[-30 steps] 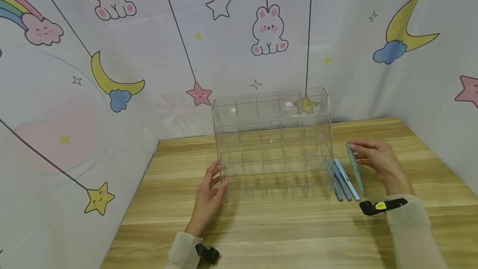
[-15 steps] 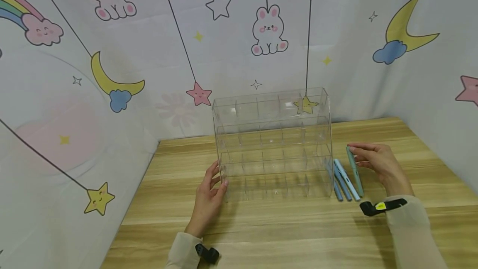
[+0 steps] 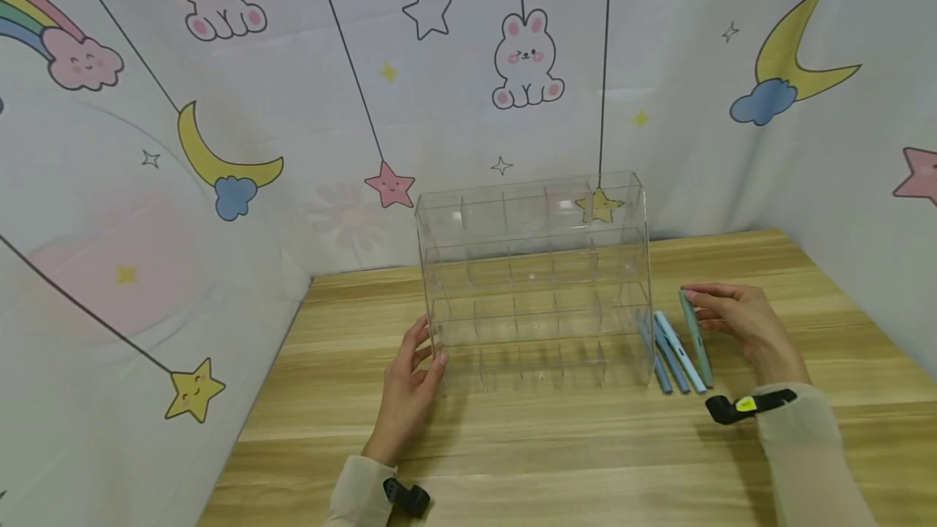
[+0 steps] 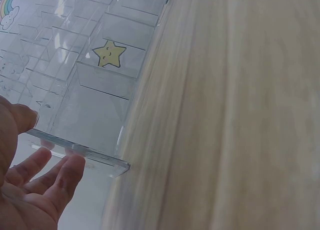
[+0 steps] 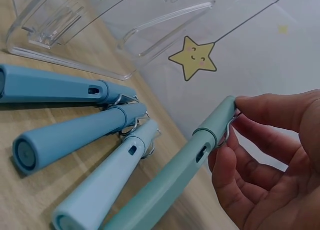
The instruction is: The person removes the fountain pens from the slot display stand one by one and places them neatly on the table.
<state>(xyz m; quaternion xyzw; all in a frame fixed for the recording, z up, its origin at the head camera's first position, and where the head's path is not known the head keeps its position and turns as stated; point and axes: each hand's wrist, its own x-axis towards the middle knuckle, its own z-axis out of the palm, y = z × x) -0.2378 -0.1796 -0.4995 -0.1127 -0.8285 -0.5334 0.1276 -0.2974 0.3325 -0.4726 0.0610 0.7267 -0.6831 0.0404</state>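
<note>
A clear acrylic rack (image 3: 538, 328) with rows of small compartments stands on the table in the head view. My left hand (image 3: 410, 393) grips its left side panel (image 4: 80, 149), the thumb in front and the fingers behind. To the right of the rack, my right hand (image 3: 747, 324) pinches a green pen (image 5: 172, 172) by its clip end. This pen slants down toward the table, its far end low beside the others. Three blue pens lie side by side there: a blue one (image 5: 55, 84), another blue one (image 5: 75, 139) and a pale blue one (image 5: 107, 182).
The wood-grain table (image 3: 512, 462) extends in front of the rack and to both sides. Behind it hangs a white cloth (image 3: 468, 104) printed with rabbits, stars and moons. The rack's right edge comes close to the blue pens.
My right hand has lowered slightly, and the green pen has come down a little toward the table beside the blue pens. My left hand and the rack have stayed put.
</note>
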